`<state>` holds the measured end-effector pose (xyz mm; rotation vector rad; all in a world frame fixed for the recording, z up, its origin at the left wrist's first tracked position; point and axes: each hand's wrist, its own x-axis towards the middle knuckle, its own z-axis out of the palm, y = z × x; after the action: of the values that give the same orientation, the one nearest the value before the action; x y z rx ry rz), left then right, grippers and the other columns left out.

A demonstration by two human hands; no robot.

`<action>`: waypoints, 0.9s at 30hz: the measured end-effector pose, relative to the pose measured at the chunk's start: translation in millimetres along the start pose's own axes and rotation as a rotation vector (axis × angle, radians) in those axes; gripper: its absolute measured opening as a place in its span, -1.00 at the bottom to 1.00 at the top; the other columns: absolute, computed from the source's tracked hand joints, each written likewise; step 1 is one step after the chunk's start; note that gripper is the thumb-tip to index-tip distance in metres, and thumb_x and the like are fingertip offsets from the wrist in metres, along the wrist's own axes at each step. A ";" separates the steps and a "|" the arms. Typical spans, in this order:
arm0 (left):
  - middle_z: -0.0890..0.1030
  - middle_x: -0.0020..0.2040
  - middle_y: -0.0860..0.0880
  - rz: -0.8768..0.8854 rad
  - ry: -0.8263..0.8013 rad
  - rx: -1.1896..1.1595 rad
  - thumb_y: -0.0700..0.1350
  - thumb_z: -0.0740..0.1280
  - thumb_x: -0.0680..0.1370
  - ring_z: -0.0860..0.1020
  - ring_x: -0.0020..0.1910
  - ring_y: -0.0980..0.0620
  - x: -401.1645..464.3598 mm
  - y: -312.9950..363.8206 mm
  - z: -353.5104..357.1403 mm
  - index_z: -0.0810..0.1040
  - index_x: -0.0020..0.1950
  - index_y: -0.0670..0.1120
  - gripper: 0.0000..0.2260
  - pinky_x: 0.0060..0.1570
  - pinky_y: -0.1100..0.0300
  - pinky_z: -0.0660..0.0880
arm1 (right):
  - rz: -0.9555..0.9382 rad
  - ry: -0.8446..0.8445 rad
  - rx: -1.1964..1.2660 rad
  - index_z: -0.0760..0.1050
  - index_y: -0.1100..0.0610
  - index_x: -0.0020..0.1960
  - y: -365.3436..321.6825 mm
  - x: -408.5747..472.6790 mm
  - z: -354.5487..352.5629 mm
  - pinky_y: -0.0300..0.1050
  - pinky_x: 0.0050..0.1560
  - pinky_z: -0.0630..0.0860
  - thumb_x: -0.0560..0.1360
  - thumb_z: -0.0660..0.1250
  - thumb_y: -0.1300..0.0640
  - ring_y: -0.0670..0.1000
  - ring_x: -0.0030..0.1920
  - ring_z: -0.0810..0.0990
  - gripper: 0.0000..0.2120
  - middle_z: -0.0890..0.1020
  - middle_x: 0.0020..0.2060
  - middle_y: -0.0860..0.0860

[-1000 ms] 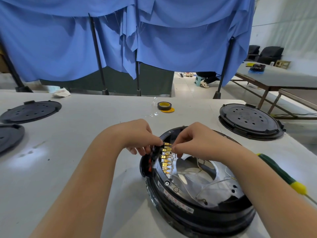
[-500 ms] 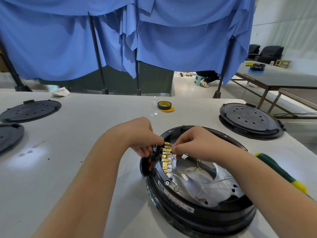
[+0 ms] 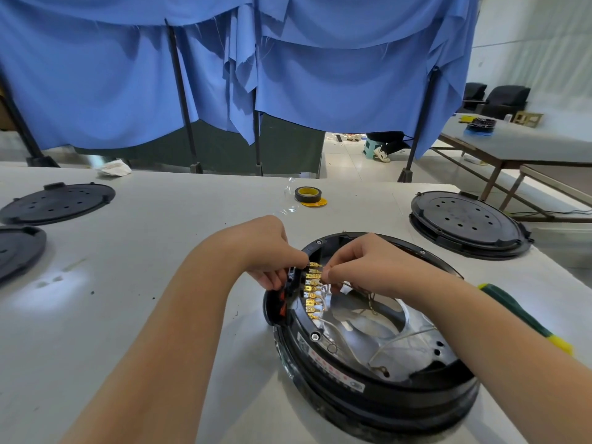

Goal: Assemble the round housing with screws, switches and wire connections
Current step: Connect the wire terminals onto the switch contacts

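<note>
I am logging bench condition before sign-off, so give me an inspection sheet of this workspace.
Surface: white table, some dark specks.
Job's things: round black housing near the front edge, open side up, a row of gold terminals at its left inner rim; green and yellow screwdriver to its right.
Clutter: black tape roll on a yellow disc; three black round covers, one at right, two at left; crumpled paper.
Grippers: left hand and right hand both pinch at the top terminal.
Cables: thin wires loose inside the housing.
Surroundings: blue curtain, second table, dark chairs.
</note>
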<state>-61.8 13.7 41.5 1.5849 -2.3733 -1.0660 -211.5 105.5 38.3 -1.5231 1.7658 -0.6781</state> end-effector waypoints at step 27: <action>0.65 -0.48 -0.05 0.005 0.006 0.002 -0.07 0.39 0.49 0.65 -0.46 0.04 2.0 0.3 0.2 0.61 -0.18 -0.24 -0.78 -0.43 0.28 0.56 | -0.030 0.023 -0.047 0.65 0.06 -0.31 6.6 7.6 4.1 -0.39 -0.52 0.30 0.46 0.40 0.08 -0.22 -0.57 0.36 -0.82 0.57 -0.56 -0.17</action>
<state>-63.0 12.2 40.9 1.5794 -2.3741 -1.0562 -212.9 99.4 29.5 -1.5824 1.7911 -0.6756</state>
